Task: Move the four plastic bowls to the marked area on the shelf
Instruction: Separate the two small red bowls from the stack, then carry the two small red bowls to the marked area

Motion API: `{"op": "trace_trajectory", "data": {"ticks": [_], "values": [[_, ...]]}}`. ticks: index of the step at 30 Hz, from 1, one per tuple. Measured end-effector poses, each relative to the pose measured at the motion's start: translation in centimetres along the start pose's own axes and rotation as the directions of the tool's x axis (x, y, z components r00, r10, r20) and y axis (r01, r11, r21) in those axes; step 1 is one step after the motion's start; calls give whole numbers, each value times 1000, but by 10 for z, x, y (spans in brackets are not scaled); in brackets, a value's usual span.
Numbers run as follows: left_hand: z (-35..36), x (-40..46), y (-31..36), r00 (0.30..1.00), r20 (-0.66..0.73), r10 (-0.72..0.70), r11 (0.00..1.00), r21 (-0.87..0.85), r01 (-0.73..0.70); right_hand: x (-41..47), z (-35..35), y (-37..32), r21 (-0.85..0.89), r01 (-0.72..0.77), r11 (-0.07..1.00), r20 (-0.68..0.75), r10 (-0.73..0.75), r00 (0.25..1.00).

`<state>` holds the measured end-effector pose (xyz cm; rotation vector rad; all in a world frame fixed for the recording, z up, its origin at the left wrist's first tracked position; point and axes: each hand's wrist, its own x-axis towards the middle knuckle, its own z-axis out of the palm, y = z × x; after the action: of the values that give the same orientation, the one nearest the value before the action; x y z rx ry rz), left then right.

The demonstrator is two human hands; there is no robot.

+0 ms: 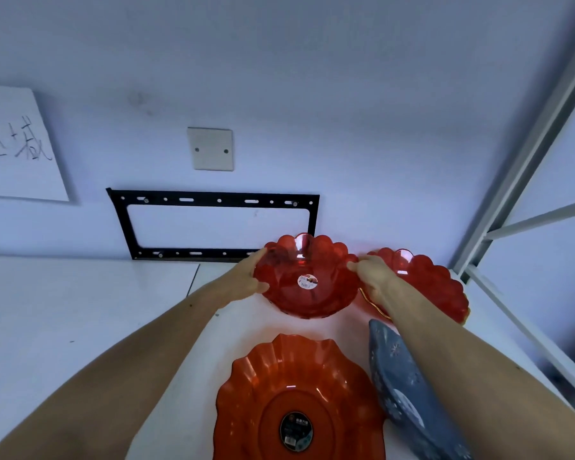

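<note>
Red scalloped bowl (307, 277) gripped by its rim on both sides, tilted toward me | left hand (251, 277) fingers curled on its left edge | right hand (372, 277) fingers pinching its right edge | second red bowl (425, 283) just right of it | orange bowl (299, 393) nearer me on the white desk (80, 310) | blue bowl (399, 380) near-right of it

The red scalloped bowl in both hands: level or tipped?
Tipped. The red scalloped bowl shows its inside and round sticker toward the camera, left hand and right hand gripping opposite rims.
</note>
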<state>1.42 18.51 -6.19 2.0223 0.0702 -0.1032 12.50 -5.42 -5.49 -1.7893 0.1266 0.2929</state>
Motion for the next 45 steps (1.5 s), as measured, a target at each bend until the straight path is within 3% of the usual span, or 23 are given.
{"op": "trace_trajectory", "data": {"ticks": [9, 18, 24, 31, 34, 36, 38, 40, 42, 45], "values": [[9, 15, -12, 999, -37, -16, 1000, 25, 17, 10, -1, 6, -161, -45, 986, -54, 37, 998], [6, 12, -13, 983, -100, -157, 967, 185, 174, -11, -27, 6, -5, -11, 1000, -51, 11, 999], [18, 8, -3, 933, -177, -314, 923, 174, 344, -30, -68, 7, -163, 67, 984, -266, -109, 958], [38, 12, 10, 912, -185, -366, 928, 9, 374, -38, -132, 29, -288, -95, 953, -459, -51, 887], [48, 15, 11, 905, -199, -376, 925, -27, 378, -35, -149, 41, -265, -244, 933, -508, 80, 858], [51, 17, 10, 891, -226, -394, 918, -60, 391, -35, -155, 47, -364, -363, 858, -530, 129, 838], [54, 19, 9, 874, -238, -423, 906, -93, 413, -38, -159, 51, -427, -407, 807, -515, 152, 843], [56, 22, 7, 862, -226, -454, 891, -123, 437, -38, -159, 57, -380, -377, 845, -427, 202, 881], [58, 23, 5, 856, -195, -479, 877, -159, 454, -39, -156, 63, -199, -344, 918, -318, 272, 908], [61, 23, 5, 845, -188, -501, 864, -173, 474, -41, -150, 68, 35, -340, 940, -169, 341, 925]]}}
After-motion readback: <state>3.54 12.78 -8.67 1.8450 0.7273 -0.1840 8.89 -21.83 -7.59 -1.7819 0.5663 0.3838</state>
